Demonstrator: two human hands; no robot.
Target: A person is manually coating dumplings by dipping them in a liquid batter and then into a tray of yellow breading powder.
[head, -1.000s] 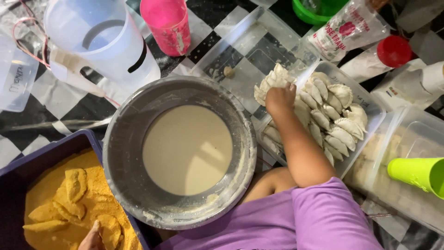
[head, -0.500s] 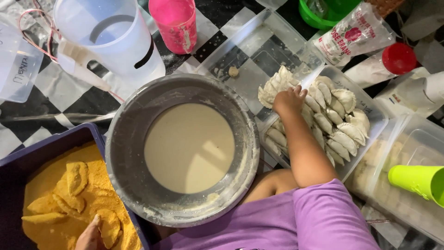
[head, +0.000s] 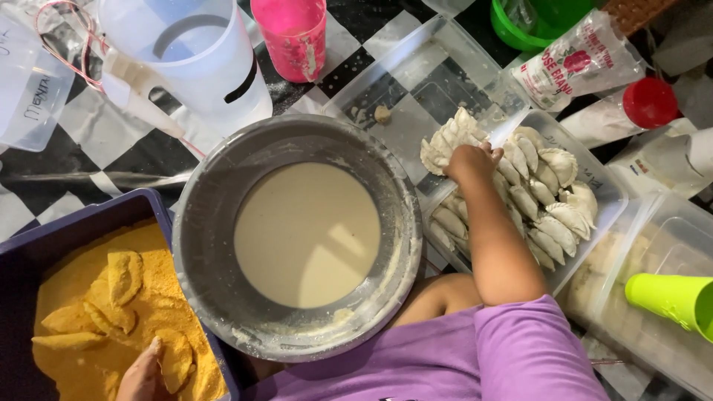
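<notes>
Seen from above, a person in a purple top works over a checkered surface. At the centre sits a metal bowl [head: 297, 236] of pale, smooth batter. In the right half of the frame, the right hand [head: 469, 162] reaches up into a clear tray [head: 610, 194] packed with raw, crimped dumplings [head: 546, 189] and closes its fingers on one dumpling [head: 448, 141] at the tray's upper left edge. At the lower left, a dark tub [head: 111, 212] holds yellow crumbs, with several coated pieces [head: 122, 276] lying in them. The left hand [head: 142, 373] shows only partly at the bottom edge, resting on the crumbs beside a coated piece; whether it grips anything cannot be told.

By the look of it, the work is early to midway: a handful of pieces are already crumbed, while most of the dumplings wait uncoated in the tray.

Across the top stand a clear jug [head: 189, 56], a pink cup [head: 292, 36] and a green tub [head: 531, 18]. A lime cup [head: 672, 297] lies at the right edge.
</notes>
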